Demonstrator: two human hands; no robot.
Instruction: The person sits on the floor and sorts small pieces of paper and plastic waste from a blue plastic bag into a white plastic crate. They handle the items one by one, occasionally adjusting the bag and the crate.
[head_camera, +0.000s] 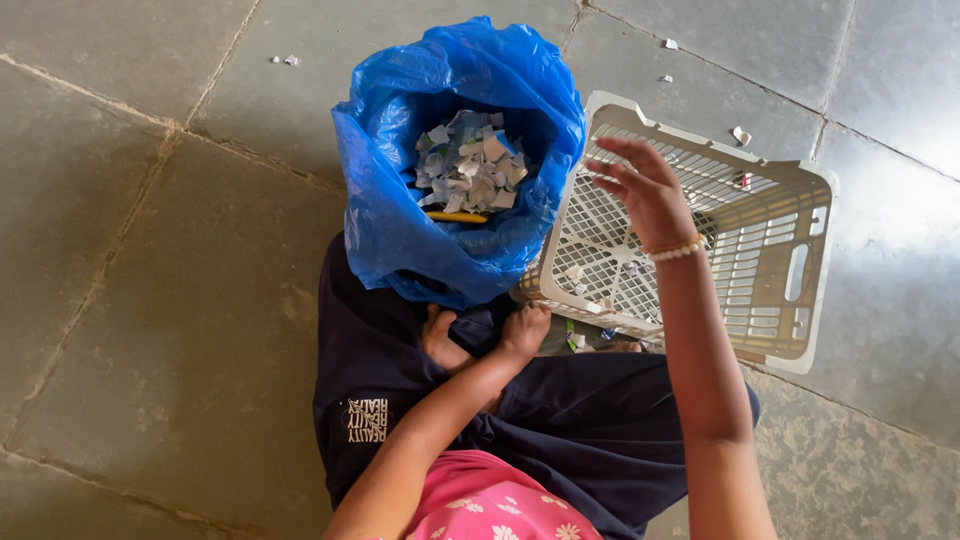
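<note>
Pink cloth with white flowers (480, 505) fills the bottom edge, and past it dark trousers (560, 410) cover the folded legs of the seated person, a bare foot (440, 340) showing between them. The left hand (525, 328) reaches forward over the lap and grips the near rim of a cream plastic crate (770, 250), fingers curled over the low edge where it meets the bag. The crate is tilted, its near-left corner resting against the bag and its open side facing up toward the camera; a few paper scraps (590, 290) lie in the low part of its lattice. The right hand (645, 190), with a pale bead bracelet (677, 250) at the wrist, hovers over the crate's mesh with fingers spread and loose, holding nothing. Just left of the crate stands a blue plastic bag (400, 230), its mouth open and rolled back, touching the crate's corner. Inside it lies a heap of white and bluish cut paper pieces (470, 165) with a yellow strip (455, 216) at the near edge. Beyond, grey stone floor tiles (130, 250) carry a few stray scraps (740, 133).
</note>
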